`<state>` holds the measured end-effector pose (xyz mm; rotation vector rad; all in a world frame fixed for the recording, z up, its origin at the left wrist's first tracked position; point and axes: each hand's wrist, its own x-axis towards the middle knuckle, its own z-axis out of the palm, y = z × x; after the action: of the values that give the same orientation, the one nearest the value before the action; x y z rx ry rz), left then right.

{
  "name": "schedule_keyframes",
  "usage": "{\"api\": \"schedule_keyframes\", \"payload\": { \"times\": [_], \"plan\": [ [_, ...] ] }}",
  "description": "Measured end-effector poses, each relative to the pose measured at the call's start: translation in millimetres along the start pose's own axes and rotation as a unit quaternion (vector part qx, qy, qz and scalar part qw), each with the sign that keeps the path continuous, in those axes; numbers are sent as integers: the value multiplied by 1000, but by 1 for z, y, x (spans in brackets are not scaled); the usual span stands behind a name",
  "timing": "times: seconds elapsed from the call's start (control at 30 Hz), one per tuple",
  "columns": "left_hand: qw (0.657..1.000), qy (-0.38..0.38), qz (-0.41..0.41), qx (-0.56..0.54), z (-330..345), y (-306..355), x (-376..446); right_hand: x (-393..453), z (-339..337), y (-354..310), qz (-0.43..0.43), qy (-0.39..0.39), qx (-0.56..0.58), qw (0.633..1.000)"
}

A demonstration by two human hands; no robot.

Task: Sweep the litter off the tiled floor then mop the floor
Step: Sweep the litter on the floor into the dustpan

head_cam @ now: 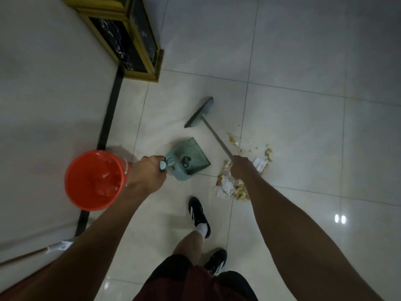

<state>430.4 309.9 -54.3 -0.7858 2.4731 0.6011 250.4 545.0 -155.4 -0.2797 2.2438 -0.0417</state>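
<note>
Left hand (149, 170) gripping dustpan (187, 158) handle, grip clamped. Right hand (239, 168) clamping broom (200, 112) shaft. Litter (233, 187) lying on tiled floor (293, 127) under right forearm, just beside dustpan. Red bucket (95, 180) standing left.

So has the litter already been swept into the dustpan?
No, the litter lies on the floor right of the dustpan, and the broom is beyond both.

Left hand (147, 172) grips dustpan (188, 158); right hand (240, 168) grips broom (200, 112).

left grip (149, 170) clenched, right grip (239, 167) clenched, arms outstretched
</note>
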Motion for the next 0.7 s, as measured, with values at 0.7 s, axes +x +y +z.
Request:
{"api": "schedule_keyframes", "payload": {
  "times": [0.7],
  "plan": [
    [997,13,66,39,61,72,-100,-180,129,156,159,14,174,972]
  ]
}}
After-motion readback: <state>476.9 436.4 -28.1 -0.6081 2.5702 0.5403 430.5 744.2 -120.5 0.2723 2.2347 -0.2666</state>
